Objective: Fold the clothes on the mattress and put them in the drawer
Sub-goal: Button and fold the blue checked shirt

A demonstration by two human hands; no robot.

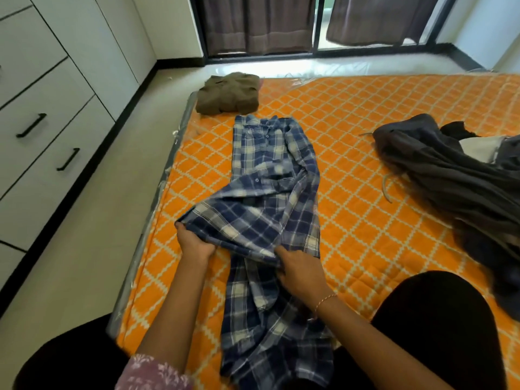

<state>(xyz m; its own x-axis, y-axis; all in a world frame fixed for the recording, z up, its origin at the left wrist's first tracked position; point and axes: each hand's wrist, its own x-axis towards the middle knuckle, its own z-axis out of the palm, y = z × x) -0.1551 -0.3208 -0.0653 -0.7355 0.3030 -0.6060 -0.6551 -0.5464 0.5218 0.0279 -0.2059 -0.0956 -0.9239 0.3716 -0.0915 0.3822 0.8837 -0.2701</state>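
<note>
Near the mattress (365, 130) left edge, left hand (194, 243) and right hand (301, 273) fingers pinch the plaid shirt (270, 175); open quilt lies right.

My left hand (194, 243) fingertips buried under plaid shirt (270, 198) fold; dark clothes pile (455, 181) cut by right edge.
</note>
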